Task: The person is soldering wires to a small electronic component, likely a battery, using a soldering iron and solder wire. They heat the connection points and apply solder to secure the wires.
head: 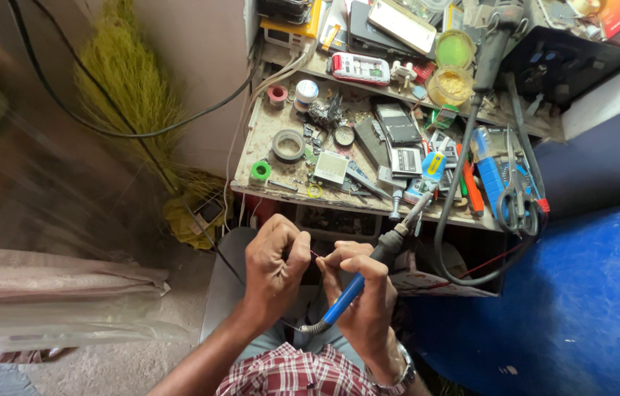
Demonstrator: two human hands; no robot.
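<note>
between hands [275,258], thin red wire [315,255]

wall [200,66]: beige, daylit | floor [105,367]: dusty concrete | workbench [266,147]: cluttered | panel [588,293]: blue

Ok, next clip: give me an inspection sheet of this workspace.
Surface: small worn bench, crowded, with a shelf above.
Job's things: blue-handled soldering iron in the right hand; thin red wire pinched between both hands.
Clutter: tape rolls, phone parts, scissors, yellow-green tub.
Grippers: left hand closed on the wire; right hand wrapped round the iron.
Cables: black cable across the wall; grey lead looping off the bench.
Surroundings: broom, blue wall, concrete floor.
</note>
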